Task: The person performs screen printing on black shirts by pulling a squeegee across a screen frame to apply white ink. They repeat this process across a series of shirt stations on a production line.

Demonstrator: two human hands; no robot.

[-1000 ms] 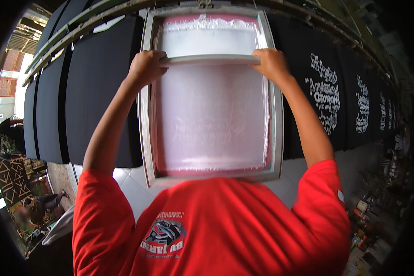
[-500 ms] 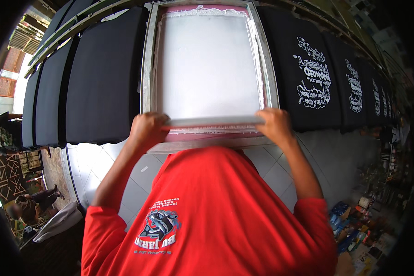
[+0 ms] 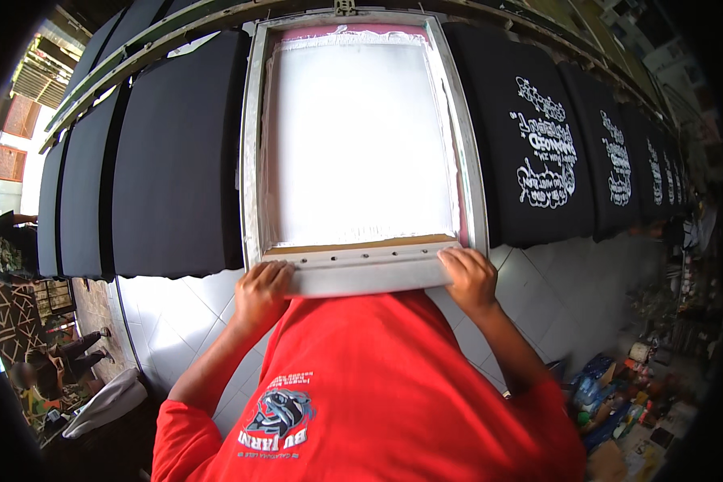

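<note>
A framed printing screen (image 3: 361,136) lies among black fabric-covered boards, its pale surface coated white, with thicker white ink along its edges. At the near edge, both hands hold a long metal-handled squeegee (image 3: 365,273) with a row of holes. My left hand (image 3: 261,287) has its fingers wrapped over the squeegee's left end, and my right hand (image 3: 468,277) grips the right end. My red shirt (image 3: 361,369) sits just below the squeegee.
Plain black boards (image 3: 177,153) line the left; black boards with white prints (image 3: 546,140) line the right. Rails run behind them. Two other people (image 3: 12,245) are at the far left. White floor tiles (image 3: 522,297) show beneath. Assorted clutter (image 3: 598,394) lies lower right.
My hands and the squeegee have moved from near the screen's far end down to its near edge. The screen's surface has turned from translucent pink to mostly white.
</note>
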